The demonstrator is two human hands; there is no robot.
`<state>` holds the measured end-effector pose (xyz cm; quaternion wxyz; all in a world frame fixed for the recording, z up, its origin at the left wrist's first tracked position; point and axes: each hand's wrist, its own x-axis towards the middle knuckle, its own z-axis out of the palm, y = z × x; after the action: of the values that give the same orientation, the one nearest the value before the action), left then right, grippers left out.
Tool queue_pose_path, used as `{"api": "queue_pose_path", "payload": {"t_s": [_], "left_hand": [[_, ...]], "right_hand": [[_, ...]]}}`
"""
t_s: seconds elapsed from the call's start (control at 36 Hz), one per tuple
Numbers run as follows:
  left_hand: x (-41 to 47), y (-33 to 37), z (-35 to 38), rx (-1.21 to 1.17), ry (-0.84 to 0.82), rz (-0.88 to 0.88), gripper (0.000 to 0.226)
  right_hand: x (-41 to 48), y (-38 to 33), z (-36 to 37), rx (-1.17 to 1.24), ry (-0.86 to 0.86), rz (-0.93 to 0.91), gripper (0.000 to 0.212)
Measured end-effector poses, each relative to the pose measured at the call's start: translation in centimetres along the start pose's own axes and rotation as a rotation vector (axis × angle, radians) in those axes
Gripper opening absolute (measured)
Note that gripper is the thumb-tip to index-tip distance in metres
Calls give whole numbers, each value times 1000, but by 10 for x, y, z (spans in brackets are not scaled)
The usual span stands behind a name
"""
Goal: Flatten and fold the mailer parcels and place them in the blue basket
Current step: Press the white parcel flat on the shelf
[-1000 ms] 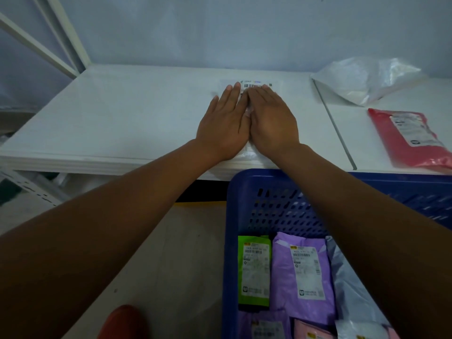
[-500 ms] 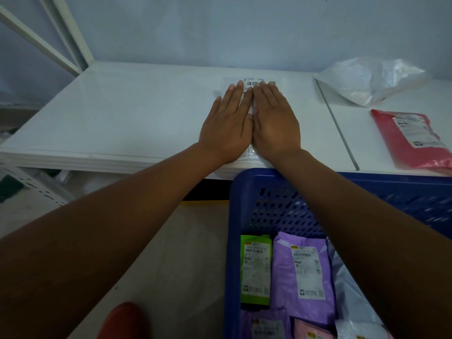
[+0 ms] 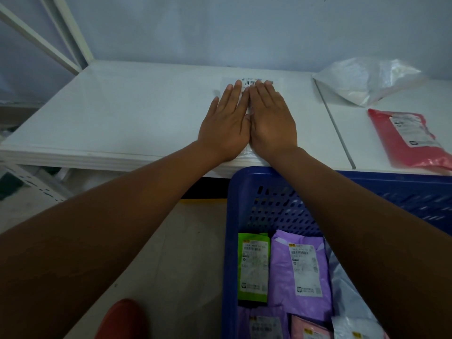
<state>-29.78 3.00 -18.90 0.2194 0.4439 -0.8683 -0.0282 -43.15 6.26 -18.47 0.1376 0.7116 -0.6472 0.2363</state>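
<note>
Over the last second both hands had slid a little farther up the white mailer [image 3: 275, 80], so that less of its barcode label showed past the fingertips than before. The left hand [image 3: 226, 123] and right hand [image 3: 271, 121] lay side by side, touching along the thumbs, palms down, fingers straight and close together, gripping nothing and simply pressing. The mailer sat flat on the white table [image 3: 122, 113], its near end at the table's front edge, mostly hidden beneath the palms. To my eye that forward stroke was the flattening step, pushing air toward the far end; the fold had not yet been made.

The blue basket [image 3: 232, 216] stood just below the table edge, under the person's forearms. Inside it lay a green parcel [image 3: 253, 265] next to a purple parcel [image 3: 300, 272], both label up, with a pale grey one to their right and more purple and pink ones at the near end, partly cut off from view. So several parcels were already packed.

Off to the right on the table waited a crumpled clear bag [image 3: 367, 79] and, nearer, a red mailer [image 3: 408, 138], apparently not yet flattened.
</note>
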Motion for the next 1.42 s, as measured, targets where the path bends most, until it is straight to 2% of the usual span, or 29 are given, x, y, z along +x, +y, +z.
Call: {"api": "queue_pose_path", "payload": {"t_s": [0.33,0.5,0.67,1.42], "left_hand": [[0,-1,1,-23,-19,-7,62],[-1,0,-1,-53,-40,-21,64],[-1,1,-2,-52,-42,-25,58],[4,0,-3,-55,-127,-65,54]], "right_hand": [[-1,-2,-4,110,-44,76,66],[-1,-1,-3,134,-62,89,65],[0,1,-3,127,-77,111,55],[2,1,-1,130,-133,125,53]]}}
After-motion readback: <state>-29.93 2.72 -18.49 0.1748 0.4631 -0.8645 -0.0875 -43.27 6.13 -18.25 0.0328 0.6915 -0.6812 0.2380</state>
